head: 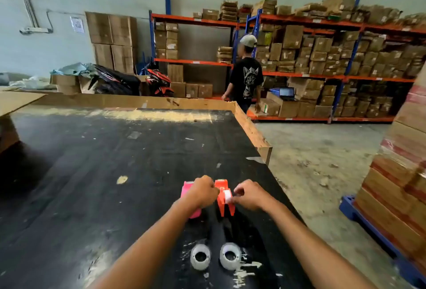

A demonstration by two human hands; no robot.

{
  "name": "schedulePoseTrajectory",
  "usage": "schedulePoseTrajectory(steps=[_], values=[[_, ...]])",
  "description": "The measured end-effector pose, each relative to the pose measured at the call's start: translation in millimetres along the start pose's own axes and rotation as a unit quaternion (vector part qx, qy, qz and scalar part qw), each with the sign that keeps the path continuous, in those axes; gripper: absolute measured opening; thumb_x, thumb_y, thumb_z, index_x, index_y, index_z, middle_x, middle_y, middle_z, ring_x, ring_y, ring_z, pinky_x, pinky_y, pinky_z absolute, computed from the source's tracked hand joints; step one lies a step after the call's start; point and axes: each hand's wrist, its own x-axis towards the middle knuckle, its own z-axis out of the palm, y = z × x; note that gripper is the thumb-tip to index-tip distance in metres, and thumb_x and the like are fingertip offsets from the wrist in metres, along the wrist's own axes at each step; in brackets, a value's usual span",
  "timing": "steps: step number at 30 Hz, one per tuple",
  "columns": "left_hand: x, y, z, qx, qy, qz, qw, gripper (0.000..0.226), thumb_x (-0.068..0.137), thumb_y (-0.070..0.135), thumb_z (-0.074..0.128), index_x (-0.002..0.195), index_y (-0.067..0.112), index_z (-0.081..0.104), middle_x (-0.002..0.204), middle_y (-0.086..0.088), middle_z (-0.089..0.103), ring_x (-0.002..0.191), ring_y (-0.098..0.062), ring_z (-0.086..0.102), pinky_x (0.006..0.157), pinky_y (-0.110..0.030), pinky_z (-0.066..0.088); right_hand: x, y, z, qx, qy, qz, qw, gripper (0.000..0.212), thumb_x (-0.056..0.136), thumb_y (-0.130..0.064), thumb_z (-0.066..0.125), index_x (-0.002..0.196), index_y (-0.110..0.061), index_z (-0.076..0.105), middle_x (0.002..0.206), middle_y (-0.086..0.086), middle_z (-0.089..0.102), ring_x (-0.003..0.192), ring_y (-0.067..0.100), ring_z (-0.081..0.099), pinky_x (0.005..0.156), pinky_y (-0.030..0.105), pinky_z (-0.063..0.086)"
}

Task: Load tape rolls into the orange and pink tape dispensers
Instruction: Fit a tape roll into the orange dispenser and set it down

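Orange dispenser [224,198]: right grip [250,194] pinching white piece | left grip [202,190] clenched | two rolls [200,257] loose

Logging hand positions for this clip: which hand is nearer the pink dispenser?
Left. The left hand lies over the pink dispenser, covering part of it; the right hand is beyond the orange dispenser, at its far side.

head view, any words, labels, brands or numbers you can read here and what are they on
No text here can be read.
Paper notice on the wall: print too blurred.
Labels on the cardboard boxes on the shelves: too small.
Strips on the orange shelf beams: too small.
Black T-shirt: a cat graphic, no legible words.
Laptop screen: blurred.
Orange dispenser, pink dispenser, tape rolls: no visible text.
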Motion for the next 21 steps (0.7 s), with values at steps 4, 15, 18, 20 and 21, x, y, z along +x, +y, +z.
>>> schedulePoseTrajectory(steps=[4,15,18,20,21], values=[[-1.2,2.2,20.9,-0.037,0.003,-0.039,0.999,0.028,0.087,0.02,0.049,0.071,0.001,0.063,0.079,-0.023,0.066,0.074,-0.033,0.063,0.062,-0.031,0.042,-2.8,11.2,11.8,0.028,-0.046,-0.005,0.999,0.024,0.076,-0.028,0.073,0.058,-0.019,0.06,0.066,0.003,0.061,0.064,0.015,0.054,0.058,0.028,0.041],[11.5,-0.9,35.4,-0.345,0.104,-0.106,0.927,0.027,0.084,0.031,0.067,0.077,0.009,0.052,0.084,-0.018,0.07,0.083,-0.033,0.072,0.075,-0.044,0.061,-5.1,12.8,15.1,0.132,0.058,-0.097,0.985,0.016,0.074,-0.028,0.062,0.081,-0.021,0.074,0.078,0.0,0.075,0.074,0.012,0.07,0.068,0.035,0.054],[10.0,-1.4,29.4,-0.395,0.115,-0.102,0.906,0.028,0.081,0.029,0.071,0.084,0.008,0.052,0.094,-0.021,0.073,0.083,-0.027,0.072,0.073,-0.038,0.061,-5.4,8.7,4.9,0.197,0.042,-0.122,0.972,0.024,0.073,-0.034,0.065,0.094,-0.03,0.076,0.091,-0.006,0.077,0.087,0.005,0.07,0.081,0.032,0.057],[8.6,-2.7,25.3,-0.431,0.107,-0.085,0.892,0.028,0.081,0.031,0.071,0.084,0.01,0.054,0.093,-0.018,0.074,0.078,-0.023,0.072,0.069,-0.033,0.059,-6.2,4.0,-2.7,0.265,0.047,-0.103,0.958,0.017,0.076,-0.036,0.068,0.088,-0.028,0.077,0.089,-0.003,0.077,0.085,0.008,0.07,0.08,0.035,0.058],[7.3,-3.1,23.7,-0.44,0.101,-0.077,0.889,0.028,0.081,0.033,0.071,0.083,0.011,0.054,0.09,-0.015,0.075,0.076,-0.021,0.071,0.067,-0.03,0.056,-7.0,1.5,-5.7,0.291,0.057,-0.091,0.951,0.011,0.079,-0.034,0.07,0.085,-0.027,0.076,0.087,0.0,0.076,0.082,0.011,0.069,0.077,0.037,0.059]])
